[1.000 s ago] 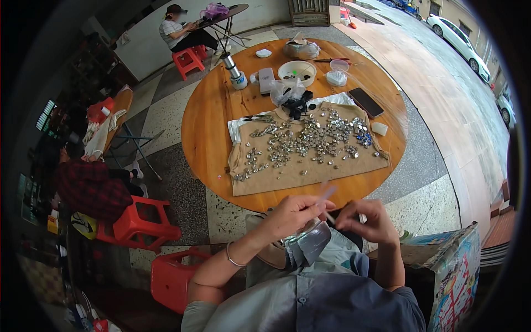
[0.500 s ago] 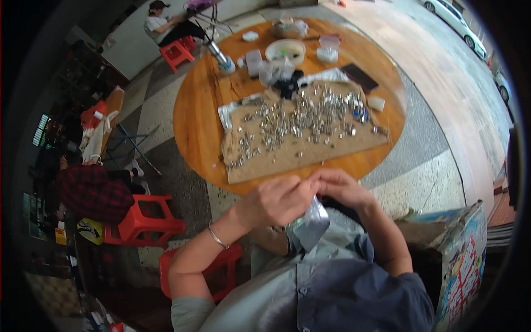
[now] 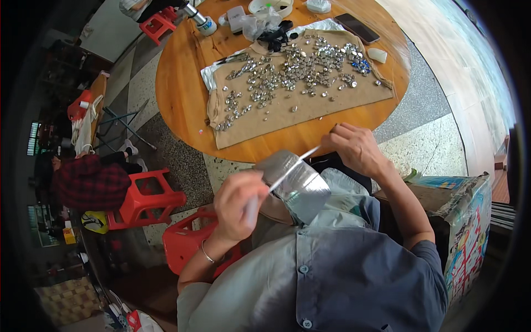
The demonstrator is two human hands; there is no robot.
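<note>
A thin white strip [image 3: 293, 168] stretches taut and slanting between my two hands. My left hand [image 3: 238, 205], smeared by motion, is closed round its lower end, with something pale at the fingers that I cannot make out. My right hand [image 3: 357, 148] pinches the upper end near the table's edge. Under the strip, over my lap, a shiny silver sheet or pouch [image 3: 307, 185] hangs partly behind it; whether the two are joined I cannot tell. Beyond my hands, many small shiny metal pieces [image 3: 301, 69] lie scattered on a brown cloth [image 3: 282, 119].
The round wooden table [image 3: 180, 91] also bears a dark phone [image 3: 357, 29], a small white dish [image 3: 377, 55], clear plastic bags [image 3: 260, 25] and a bowl [image 3: 271, 6]. Red stools [image 3: 146, 199] stand at my left, beside a person in a checked shirt [image 3: 91, 185]. A printed carton [image 3: 464, 232] is at my right.
My hands have drawn apart, left hand down and leftward, right hand up and rightward. The white strip now shows between them. The silver sheet is more spread. The view has tipped downward.
</note>
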